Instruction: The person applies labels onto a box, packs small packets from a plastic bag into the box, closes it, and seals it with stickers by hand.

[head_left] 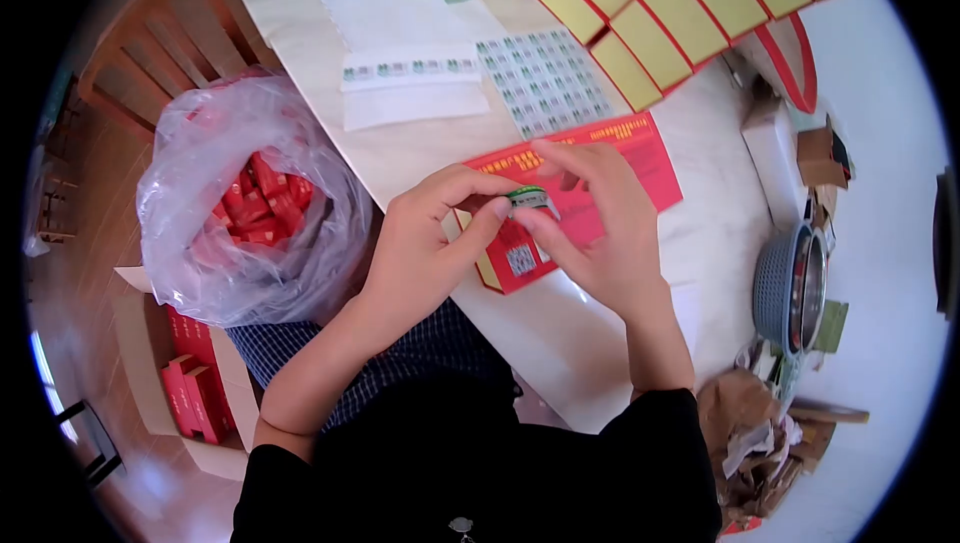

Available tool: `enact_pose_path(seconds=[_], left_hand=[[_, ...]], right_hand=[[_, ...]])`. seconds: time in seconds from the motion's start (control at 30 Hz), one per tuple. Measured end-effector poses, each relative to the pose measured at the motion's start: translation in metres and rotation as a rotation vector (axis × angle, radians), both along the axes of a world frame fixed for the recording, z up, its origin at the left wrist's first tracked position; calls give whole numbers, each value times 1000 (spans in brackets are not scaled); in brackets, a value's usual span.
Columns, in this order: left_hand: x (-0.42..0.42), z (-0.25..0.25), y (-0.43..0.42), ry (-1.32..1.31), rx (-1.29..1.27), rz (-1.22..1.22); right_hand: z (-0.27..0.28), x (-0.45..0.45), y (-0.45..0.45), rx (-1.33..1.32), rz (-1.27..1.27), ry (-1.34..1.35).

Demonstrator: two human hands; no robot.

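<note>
My left hand [440, 233] pinches a small green and white sticker [530, 200] between thumb and forefinger. My right hand [600, 228] is at the sticker's other side, its thumb against the lower edge and its fingers raised and apart. Beneath both hands lies a red box [635, 158] with yellow print and a QR code, partly covered by them. Just beyond it is a sheet of green and white stickers [550, 83]. Left of that sheet rests a white backing strip [415, 103] with one row of stickers on it.
Yellow and red boxes [690, 3] stand in rows at the table's far side. A plastic bag of red packets [265, 198] is at the left, above an open carton [145, 363]. At the right are a blue basket [775, 288] and crumpled brown paper [735, 423].
</note>
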State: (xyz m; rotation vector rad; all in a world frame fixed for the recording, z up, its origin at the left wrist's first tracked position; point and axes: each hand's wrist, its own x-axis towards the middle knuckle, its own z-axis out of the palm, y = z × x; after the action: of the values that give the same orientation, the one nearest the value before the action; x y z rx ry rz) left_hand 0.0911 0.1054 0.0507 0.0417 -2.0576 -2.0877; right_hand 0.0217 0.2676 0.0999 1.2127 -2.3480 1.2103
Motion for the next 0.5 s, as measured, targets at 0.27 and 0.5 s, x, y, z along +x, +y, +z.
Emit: enact_pose_path(seconds=[0.27, 0.5], left_hand=[[5, -5, 32, 131, -522, 98], [21, -28, 46, 231, -798, 77]], right_hand=[[-8, 0, 48, 77, -157, -371], [-22, -10, 63, 185, -116, -740]])
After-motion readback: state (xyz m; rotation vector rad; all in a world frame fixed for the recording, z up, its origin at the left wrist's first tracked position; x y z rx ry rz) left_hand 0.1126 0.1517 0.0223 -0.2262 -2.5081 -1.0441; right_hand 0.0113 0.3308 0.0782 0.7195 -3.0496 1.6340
